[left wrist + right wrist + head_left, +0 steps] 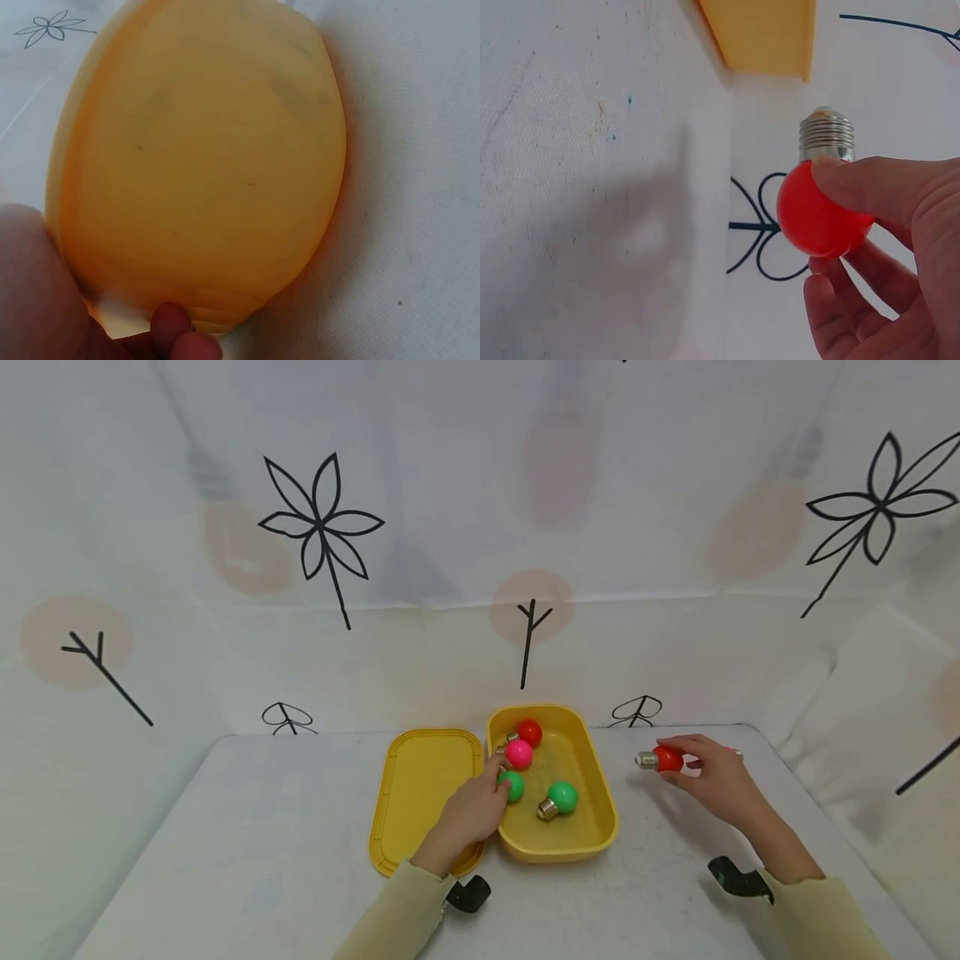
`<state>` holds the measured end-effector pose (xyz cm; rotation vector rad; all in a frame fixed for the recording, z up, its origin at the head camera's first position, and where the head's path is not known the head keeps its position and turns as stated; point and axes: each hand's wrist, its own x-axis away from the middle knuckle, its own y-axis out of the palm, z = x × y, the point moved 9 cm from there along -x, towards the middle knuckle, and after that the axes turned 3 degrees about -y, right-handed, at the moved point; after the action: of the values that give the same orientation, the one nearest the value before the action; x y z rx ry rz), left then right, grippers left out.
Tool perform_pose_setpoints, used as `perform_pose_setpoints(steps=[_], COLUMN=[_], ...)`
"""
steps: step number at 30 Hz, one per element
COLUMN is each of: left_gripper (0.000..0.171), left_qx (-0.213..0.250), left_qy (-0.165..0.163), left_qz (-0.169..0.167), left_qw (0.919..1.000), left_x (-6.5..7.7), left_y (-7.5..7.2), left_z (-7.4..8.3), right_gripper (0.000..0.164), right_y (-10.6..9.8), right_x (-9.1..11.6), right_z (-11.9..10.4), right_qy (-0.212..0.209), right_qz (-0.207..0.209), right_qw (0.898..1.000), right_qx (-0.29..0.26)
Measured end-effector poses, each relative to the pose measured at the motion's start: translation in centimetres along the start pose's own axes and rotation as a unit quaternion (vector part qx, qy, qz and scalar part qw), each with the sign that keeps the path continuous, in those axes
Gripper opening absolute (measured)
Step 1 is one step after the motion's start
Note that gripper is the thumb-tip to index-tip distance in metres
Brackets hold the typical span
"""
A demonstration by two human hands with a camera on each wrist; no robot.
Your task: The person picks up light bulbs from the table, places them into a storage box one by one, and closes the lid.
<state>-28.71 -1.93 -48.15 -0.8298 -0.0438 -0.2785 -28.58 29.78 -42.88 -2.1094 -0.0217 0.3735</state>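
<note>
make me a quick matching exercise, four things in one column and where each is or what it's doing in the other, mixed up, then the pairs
Things:
1. pink bulb
2. yellow lid
3. right hand
4. black flower drawings

Places and states:
A. on the back cloth
B. holding a red bulb
C. in the yellow tub
D. lying flat beside the tub

Pairs: 1-C, 2-D, 3-B, 4-A

the red bulb looks smooth and glossy, its base metal, the tub plastic.
</note>
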Motion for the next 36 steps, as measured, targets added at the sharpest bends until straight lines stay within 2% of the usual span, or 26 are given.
perform_pose_setpoints(steps=[17, 28, 36], left_gripper=[0.027, 0.027, 0.027], left_qx=[-0.001, -0.007, 0.001], left_qy=[0.003, 0.001, -0.003], left_qz=[0.004, 0.006, 0.0], left_qw=[1.0, 1.0, 1.0], left_x=[-0.1, 0.0, 0.1], left_y=[0.0, -0.1, -0.1], left_z=[-0.1, -0.1, 0.0], right_gripper=[0.048, 0.048, 0.048], right_y=[-0.2, 0.6, 0.7], right_x=[0.1, 0.3, 0.2], right_z=[-1.1, -1.7, -1.9], right_qy=[-0.021, -0.008, -0.013], right_qz=[0.007, -0.004, -0.001], right_qw=[1.0, 1.0, 1.0], right_qx=[-0.002, -0.023, -0.025])
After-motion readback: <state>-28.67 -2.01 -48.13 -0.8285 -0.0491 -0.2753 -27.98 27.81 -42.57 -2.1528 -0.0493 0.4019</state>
